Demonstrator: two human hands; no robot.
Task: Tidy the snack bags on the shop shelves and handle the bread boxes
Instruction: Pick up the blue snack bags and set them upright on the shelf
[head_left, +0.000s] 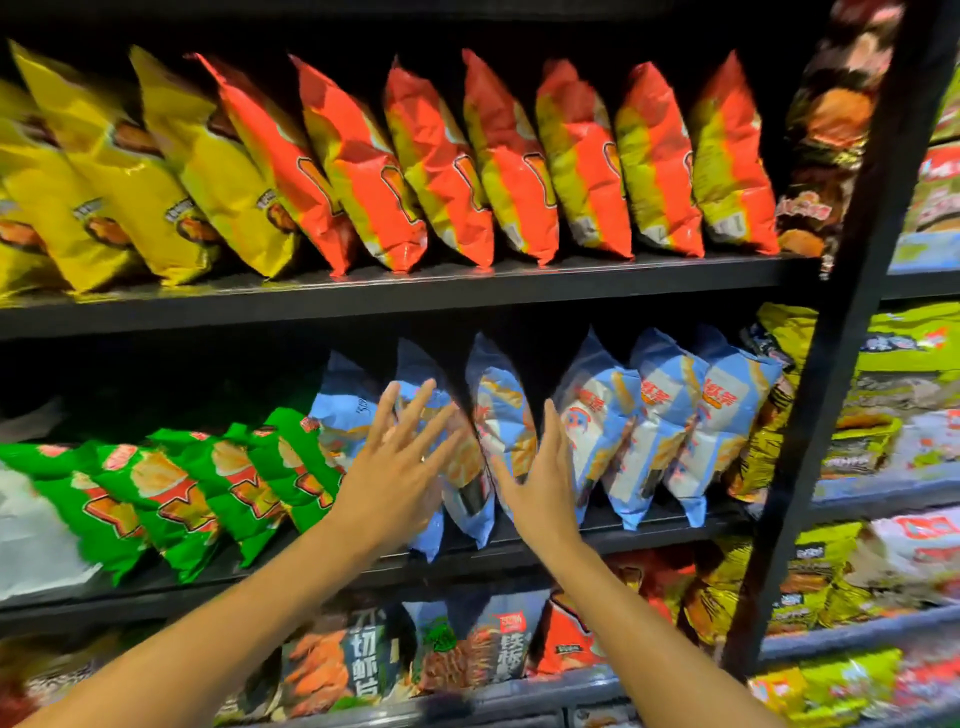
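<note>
Left hand (397, 480) and right hand (545, 480), fingers spread and gripping nothing, bracket the blue bags (498, 415); best press evenly, squaring them upright.

Left hand (400, 467), right hand (540, 483): fingers spread, outstretched.

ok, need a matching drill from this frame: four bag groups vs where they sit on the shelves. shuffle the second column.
Things:
1. yellow bags
2. red-orange bags
3. green bags
4. light blue bags

Places:
A. middle shelf, right part
B. top shelf, left end
C. middle shelf, left of the hands
D. top shelf, centre to right

Pairs: 1-B, 2-D, 3-C, 4-A
</note>
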